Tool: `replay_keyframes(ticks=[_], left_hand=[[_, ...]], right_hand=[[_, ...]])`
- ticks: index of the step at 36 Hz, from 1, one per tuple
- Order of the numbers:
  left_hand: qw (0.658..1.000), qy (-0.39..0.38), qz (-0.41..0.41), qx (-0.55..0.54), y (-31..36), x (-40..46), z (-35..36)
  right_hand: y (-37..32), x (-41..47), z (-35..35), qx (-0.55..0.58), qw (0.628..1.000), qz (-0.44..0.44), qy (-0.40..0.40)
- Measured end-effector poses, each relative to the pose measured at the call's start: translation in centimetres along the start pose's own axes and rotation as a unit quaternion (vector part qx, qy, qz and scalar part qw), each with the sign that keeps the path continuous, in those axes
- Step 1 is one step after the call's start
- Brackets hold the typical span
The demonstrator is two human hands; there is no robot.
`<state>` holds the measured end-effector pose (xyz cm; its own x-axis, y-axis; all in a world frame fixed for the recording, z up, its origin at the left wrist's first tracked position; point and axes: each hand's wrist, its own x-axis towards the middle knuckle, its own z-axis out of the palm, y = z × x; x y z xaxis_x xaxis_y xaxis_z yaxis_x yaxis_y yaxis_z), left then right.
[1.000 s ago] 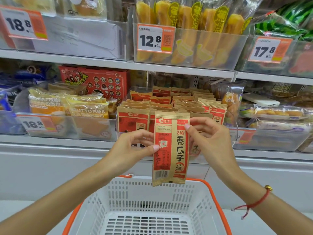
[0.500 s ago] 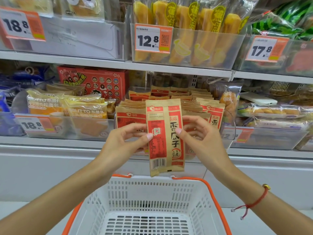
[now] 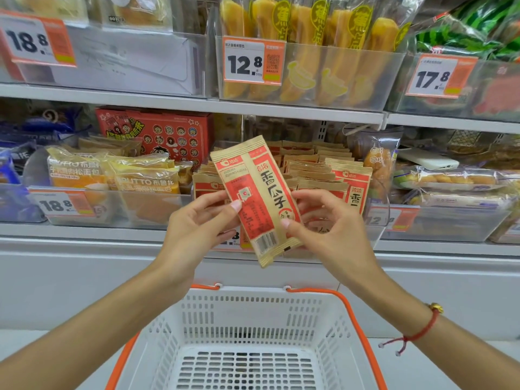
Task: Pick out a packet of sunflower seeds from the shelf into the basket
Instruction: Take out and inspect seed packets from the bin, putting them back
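Nearest us: white slotted basket [image 3: 253, 327] with orange handles, low centre, its far rim below both hands.

Above it, both forearms reach in. On our right wrist, a red string bracelet [image 3: 419, 330] with a gold bead.

Sunflower seed packet [image 3: 254, 197], kraft paper with red panels, is held in the air over the basket's far edge, in front of the shelf stock and clear of the basket. Long axis runs on a slant: top end leans up and to the left, barcode end points down and to the right. Printed face is toward us.

Left hand [image 3: 197, 229]: thumb curled onto the packet's left edge at about mid-length, pinching it; the other fingers pass behind the packet, out of sight.

Right hand [image 3: 329, 232]: fingers bent, thumb tip pressing the lower right of the face, fingers curled behind. Both grips closed on the packet.

Beyond: a clear bin of matching seed packets [image 3: 318, 170] standing in rows on the middle shelf. To its left, yellow bread bags [image 3: 140, 178] and a red box [image 3: 157, 133]. Upper shelf: price tag 12.8 [image 3: 251, 61] on a bin of long yellow pastries.
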<state>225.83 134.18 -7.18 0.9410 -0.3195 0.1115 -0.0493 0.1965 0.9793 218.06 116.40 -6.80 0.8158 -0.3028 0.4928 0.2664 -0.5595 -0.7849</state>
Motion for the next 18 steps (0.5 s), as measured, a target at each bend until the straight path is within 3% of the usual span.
replay_keyframes(ticks=[4, 8, 12, 15, 18], left_hand=[[0.999, -0.012, 0.029, -0.008, 0.1, -0.5, 0.7], [0.997, -0.026, 0.071, 0.019, 0.5, -0.9, 1.0], [0.995, -0.024, 0.088, 0.05, 1.2, -0.8, 0.9], [0.991, -0.003, 0.097, 0.088, 1.1, -0.2, 0.3], [0.991, -0.018, 0.08, 0.104, 1.0, 0.3, -0.2]], right_hand=[[-0.2, -0.8, 1.2, -0.083, 0.996, 0.008, -0.031], [-0.4, -0.6, 1.2, -0.079, 0.996, 0.018, -0.031], [-0.9, 0.6, -0.4, 0.067, 0.988, 0.095, -0.101], [-0.9, 1.1, -1.1, 0.206, 0.948, 0.171, -0.175], [-1.0, 0.9, -1.4, 0.277, 0.909, 0.2, -0.24]])
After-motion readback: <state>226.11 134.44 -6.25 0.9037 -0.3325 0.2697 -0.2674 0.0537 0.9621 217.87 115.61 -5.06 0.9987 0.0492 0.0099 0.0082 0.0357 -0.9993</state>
